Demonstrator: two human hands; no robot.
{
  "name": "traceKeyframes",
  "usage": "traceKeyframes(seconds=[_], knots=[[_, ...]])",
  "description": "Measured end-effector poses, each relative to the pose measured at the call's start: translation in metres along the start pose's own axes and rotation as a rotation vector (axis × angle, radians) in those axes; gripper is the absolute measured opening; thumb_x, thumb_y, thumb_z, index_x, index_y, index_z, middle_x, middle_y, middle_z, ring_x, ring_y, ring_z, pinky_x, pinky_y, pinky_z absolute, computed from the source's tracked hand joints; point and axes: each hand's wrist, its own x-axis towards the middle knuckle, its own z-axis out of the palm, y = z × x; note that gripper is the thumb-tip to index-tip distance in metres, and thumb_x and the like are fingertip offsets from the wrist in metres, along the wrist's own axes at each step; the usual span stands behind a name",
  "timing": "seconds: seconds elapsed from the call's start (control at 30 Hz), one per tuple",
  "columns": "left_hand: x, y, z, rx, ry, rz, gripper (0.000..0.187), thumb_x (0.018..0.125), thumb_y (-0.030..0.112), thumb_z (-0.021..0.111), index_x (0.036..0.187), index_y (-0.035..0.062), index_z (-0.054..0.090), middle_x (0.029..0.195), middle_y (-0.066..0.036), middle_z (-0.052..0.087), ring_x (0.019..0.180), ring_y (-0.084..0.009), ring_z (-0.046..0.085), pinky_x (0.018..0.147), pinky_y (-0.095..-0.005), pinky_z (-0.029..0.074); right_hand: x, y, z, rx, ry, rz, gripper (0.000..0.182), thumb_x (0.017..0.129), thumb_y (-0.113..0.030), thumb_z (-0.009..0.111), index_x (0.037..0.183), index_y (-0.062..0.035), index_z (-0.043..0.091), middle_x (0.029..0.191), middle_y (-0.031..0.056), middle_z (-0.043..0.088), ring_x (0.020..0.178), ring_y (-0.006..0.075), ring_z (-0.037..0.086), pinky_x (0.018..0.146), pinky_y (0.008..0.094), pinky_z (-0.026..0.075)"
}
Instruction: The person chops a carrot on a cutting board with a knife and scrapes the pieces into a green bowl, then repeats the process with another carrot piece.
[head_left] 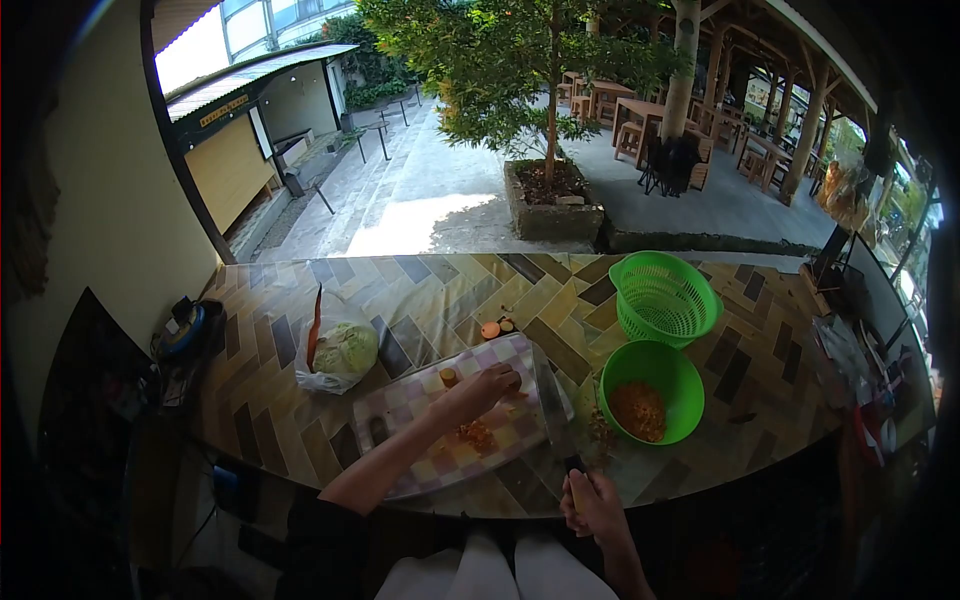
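Observation:
My right hand (594, 503) is closed round the handle of a large knife (552, 408), whose blade points away along the right part of a checkered cutting board (400, 408). Over the board, my left hand (492, 388) has its fingers bent together at something small and orange, mostly hidden under them. Chopped orange pieces (476, 436) lie on the board nearer me, and a short orange chunk (448, 377) stands near its far edge. To the right, a green bowl (690, 402) holds shredded orange bits.
A green colander (655, 300) sits beyond the bowl. At the left, a plastic bag (335, 380) holds a cabbage (347, 348) and a long orange-red item (315, 328). Small round pieces (490, 330) lie past the board. Bags and other items line the right edge.

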Motion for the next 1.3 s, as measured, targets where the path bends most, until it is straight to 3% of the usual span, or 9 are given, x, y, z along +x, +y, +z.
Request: traceKeyframes(seconds=[0.13,0.33,0.63,0.73,0.83,1.03,1.13,1.23,1.3], knots=[[0.003,-0.006,0.006,-0.031,0.041,-0.018,0.007,0.08,-0.004,0.06,0.087,-0.0045,0.061,0.086,-0.015,0.063,0.083,-0.0329,0.063,0.075,-0.0397,0.05,0.001,0.003,0.0,0.005,0.001,-0.013,0.034,0.103,-0.034,0.051,0.087,-0.004,0.051,0.058,0.0028,0.05,0.042,0.0058,0.042,0.037,0.0229,0.034],[0.006,-0.006,-0.002,-0.132,0.001,-0.044,0.014,0.081,0.0,0.065,0.092,-0.0054,0.07,0.087,-0.017,0.067,0.082,-0.0294,0.069,0.073,-0.0358,0.053,-0.002,0.0,0.001,0.002,0.025,0.007,0.033,0.103,-0.033,0.05,0.087,-0.0042,0.051,0.057,0.0025,0.049,0.041,0.0055,0.041,0.037,0.0228,0.034],[0.013,-0.016,0.007,-0.34,-0.045,-0.041,0.014,0.079,-0.003,0.059,0.088,-0.0054,0.069,0.085,-0.016,0.067,0.08,-0.0278,0.07,0.072,-0.0333,0.054,0.001,0.007,-0.002,-0.003,0.027,-0.001,0.03,0.104,-0.032,0.049,0.091,-0.0043,0.051,0.059,0.0043,0.051,0.041,0.0053,0.039,0.038,0.0223,0.034],[0.018,-0.008,0.0,-0.154,-0.09,0.001,0.01,0.078,-0.003,0.058,0.081,-0.0039,0.067,0.081,-0.015,0.065,0.078,-0.0306,0.067,0.073,-0.0347,0.052,0.001,0.007,-0.002,0.007,0.018,-0.002,0.03,0.104,-0.032,0.05,0.091,-0.0042,0.051,0.059,0.0043,0.051,0.041,0.0053,0.039,0.038,0.0226,0.034],[0.019,-0.013,0.005,-0.038,-0.204,-0.05,0.01,0.08,0.0,0.062,0.088,-0.0029,0.066,0.087,-0.016,0.064,0.088,-0.0323,0.064,0.08,-0.0398,0.05,-0.001,0.005,-0.001,0.01,0.012,0.012,0.03,0.104,-0.032,0.05,0.091,-0.0042,0.051,0.059,0.0043,0.051,0.041,0.0055,0.039,0.038,0.0228,0.034],[0.005,0.007,0.009,0.244,-0.104,-0.014,0.011,0.081,-0.001,0.057,0.09,-0.0025,0.063,0.088,-0.016,0.059,0.091,-0.0356,0.059,0.082,-0.0433,0.047,-0.006,0.011,-0.005,0.026,0.011,0.016,0.03,0.103,-0.032,0.049,0.091,-0.0043,0.051,0.059,0.0044,0.051,0.041,0.0059,0.039,0.038,0.023,0.034],[0.004,0.01,0.006,0.166,-0.064,-0.022,0.007,0.083,0.003,0.054,0.085,-0.001,0.06,0.091,-0.016,0.059,0.094,-0.0351,0.059,0.082,-0.0431,0.047,-0.008,0.01,-0.008,0.025,0.031,0.024,0.03,0.103,-0.032,0.05,0.092,-0.0042,0.051,0.059,0.0047,0.051,0.041,0.0061,0.039,0.037,0.023,0.034],[0.009,0.006,0.0,0.014,-0.061,-0.124,0.008,0.082,0.001,0.061,0.089,-0.002,0.063,0.089,-0.016,0.062,0.09,-0.0351,0.06,0.082,-0.0419,0.047,-0.008,0.01,-0.011,0.02,0.047,0.013,0.03,0.103,-0.032,0.05,0.092,-0.0041,0.051,0.06,0.0052,0.051,0.041,0.0062,0.039,0.037,0.0231,0.034],[0.009,0.009,-0.007,-0.06,0.07,-0.11,0.008,0.084,0.002,0.062,0.09,-0.0015,0.064,0.088,-0.016,0.064,0.089,-0.0343,0.061,0.079,-0.0414,0.048,-0.007,0.009,-0.012,0.014,0.054,0.004,0.031,0.103,-0.033,0.05,0.092,-0.0038,0.051,0.06,0.0055,0.051,0.041,0.0063,0.039,0.037,0.0231,0.034]])
